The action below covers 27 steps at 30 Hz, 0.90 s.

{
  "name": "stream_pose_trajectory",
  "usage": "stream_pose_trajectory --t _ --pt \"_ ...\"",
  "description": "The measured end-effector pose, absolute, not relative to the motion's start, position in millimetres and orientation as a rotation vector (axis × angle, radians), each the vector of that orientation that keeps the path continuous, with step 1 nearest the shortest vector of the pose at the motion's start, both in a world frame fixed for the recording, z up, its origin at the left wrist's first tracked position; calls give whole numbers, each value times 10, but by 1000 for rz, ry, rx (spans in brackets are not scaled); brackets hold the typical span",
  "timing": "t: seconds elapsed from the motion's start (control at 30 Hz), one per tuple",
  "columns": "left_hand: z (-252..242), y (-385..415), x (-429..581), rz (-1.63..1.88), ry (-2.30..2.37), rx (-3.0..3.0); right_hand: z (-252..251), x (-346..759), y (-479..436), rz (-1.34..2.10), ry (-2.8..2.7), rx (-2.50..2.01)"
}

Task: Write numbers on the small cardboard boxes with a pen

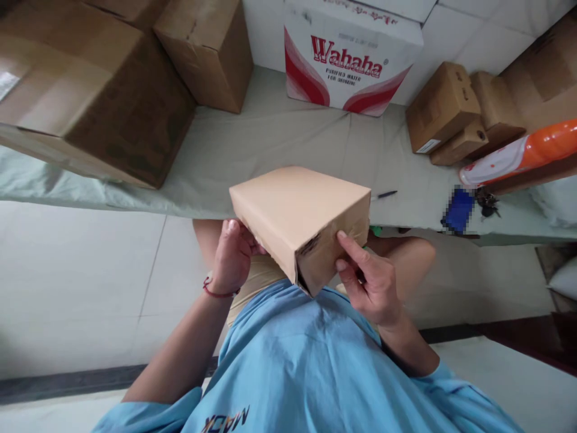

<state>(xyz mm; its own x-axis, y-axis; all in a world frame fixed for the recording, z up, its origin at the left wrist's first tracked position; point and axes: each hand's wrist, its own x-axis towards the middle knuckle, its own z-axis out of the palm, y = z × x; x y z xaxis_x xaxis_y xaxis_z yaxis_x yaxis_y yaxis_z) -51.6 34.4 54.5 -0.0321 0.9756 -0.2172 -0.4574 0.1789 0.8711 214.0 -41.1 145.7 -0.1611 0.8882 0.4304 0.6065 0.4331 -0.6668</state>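
A tan cardboard box is tilted over my lap at the front edge of the covered surface. Its near corner has an open gap, and a dark scuffed mark runs along the top edge of its right end. My left hand is closed at the box's lower left edge, with some fingertips hidden beneath it. On the right end, my right hand presses with a straight index finger and the thumb, the other fingers curled. What lies under the box is mostly hidden.
Large cardboard cartons stand at the left. A white and red water carton is at the back. Small brown boxes and an orange-and-white cylinder are at the right, near a blurred blue object, keys and a pen.
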Motion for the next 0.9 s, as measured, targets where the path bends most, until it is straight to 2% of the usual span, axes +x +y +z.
stream_pose_trajectory --t 0.17,0.43,0.73,0.9 --pt "408 210 -515 1140 1032 624 1412 2164 -435 429 -1884 -1257" --pt "560 395 -422 1280 1038 728 1192 2217 -442 453 -1811 -1328" --pt "640 1077 -258 1385 1185 979 1172 2222 -204 -73 -1863 -1494" --pt "869 998 -178 1367 998 984 1180 2132 8 -40 -1923 -1461"
